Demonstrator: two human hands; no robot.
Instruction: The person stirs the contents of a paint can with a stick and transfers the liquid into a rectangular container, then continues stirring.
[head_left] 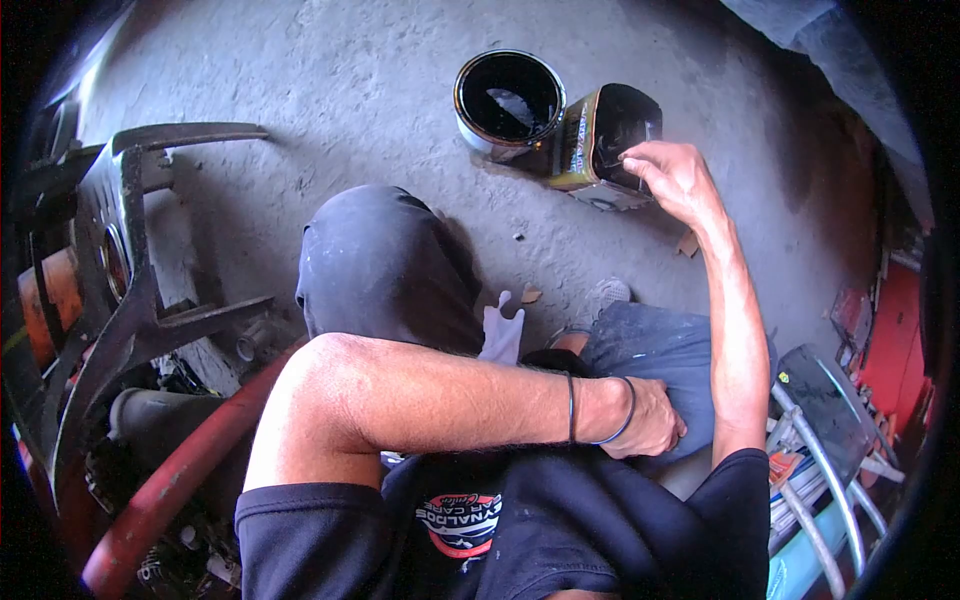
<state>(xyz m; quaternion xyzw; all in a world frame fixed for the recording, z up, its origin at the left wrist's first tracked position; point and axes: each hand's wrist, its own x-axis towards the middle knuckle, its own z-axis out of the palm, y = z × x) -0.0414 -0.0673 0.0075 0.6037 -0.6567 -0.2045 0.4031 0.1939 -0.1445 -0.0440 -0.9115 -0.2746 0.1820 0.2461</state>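
Observation:
My right hand [675,180] reaches over the rim of a square, open-topped can [577,140] with a printed side. Its thumb and fingers are pinched together at the opening; what they hold, if anything, is too small to make out. The can's inside is dark. Touching or close beside it stands a round tin [480,140] with dark, glossy liquid inside. My left forearm lies across my lap, with two dark bands at the wrist. Near my trouser leg [640,350], my left hand [645,418] is curled closed, its palm and most fingertips hidden.
To the left stands a dark metal frame part [140,230] beside an orange cylinder [50,290]. A red bar [190,470] runs diagonally at lower left. Metal tubes [820,480] and clutter lie at lower right. A pale rag [502,330] hangs near my legs above the concrete floor [330,110].

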